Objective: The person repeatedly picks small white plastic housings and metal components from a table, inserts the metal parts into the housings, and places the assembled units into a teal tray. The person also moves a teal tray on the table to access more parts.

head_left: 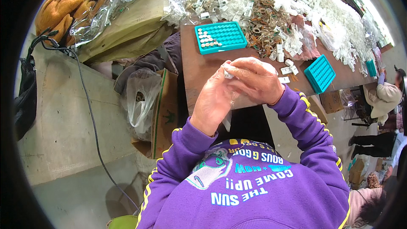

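To your left stands one open cardboard box [169,106]. Your left hand [207,101] and right hand [256,80] pinch one small white piece [228,76] between closed fingertips, below one teal tray [234,34] bearing roughly a dozen round discs [206,39]; rightward lies one tilted second tray [320,74].

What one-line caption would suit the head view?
Left hand and right hand meet at a small whitish piece over a brown table, near a partly filled teal tray.
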The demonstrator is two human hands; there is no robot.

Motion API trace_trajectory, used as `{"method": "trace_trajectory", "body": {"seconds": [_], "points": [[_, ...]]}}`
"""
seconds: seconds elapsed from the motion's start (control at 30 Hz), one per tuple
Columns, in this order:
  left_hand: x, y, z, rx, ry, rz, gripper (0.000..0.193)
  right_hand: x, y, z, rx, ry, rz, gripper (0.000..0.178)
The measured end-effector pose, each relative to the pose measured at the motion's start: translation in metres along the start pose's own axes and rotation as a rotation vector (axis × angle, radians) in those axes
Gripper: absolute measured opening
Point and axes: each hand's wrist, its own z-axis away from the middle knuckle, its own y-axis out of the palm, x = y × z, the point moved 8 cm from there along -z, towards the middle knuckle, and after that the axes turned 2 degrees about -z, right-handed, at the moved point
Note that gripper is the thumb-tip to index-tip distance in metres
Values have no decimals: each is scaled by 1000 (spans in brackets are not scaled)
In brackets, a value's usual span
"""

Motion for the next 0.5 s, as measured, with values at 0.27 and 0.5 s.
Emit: {"method": "trace_trajectory", "body": {"seconds": [0.27, 0.5], "points": [[-5, 11, -1, 70, 241, -361, 31, -9, -7, 8, 14, 57, 76, 30], [-6, 1, -6, -146, 274, -638, 23, -14, -16, 13, 3, 139, 28, 26]]}}
